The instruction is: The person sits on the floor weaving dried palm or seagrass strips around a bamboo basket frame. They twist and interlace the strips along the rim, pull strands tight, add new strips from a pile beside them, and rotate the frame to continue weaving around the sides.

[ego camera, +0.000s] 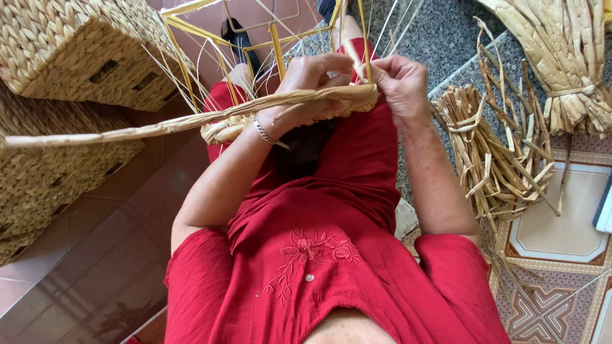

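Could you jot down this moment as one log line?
left hand: grips braided straw strand | right hand: pinches weave at yellow wire frame | woven baskets at left | straw bundles on the floor, right

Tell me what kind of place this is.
Probably a home basket-weaving spot on a tiled floor: finished woven baskets stacked at one side, bundles of dried reed at the other, and a yellow wire frame being woven.

My left hand and right hand are raised close together before me, fingers curled and pinching, both elbows bent, forearms angling inward.
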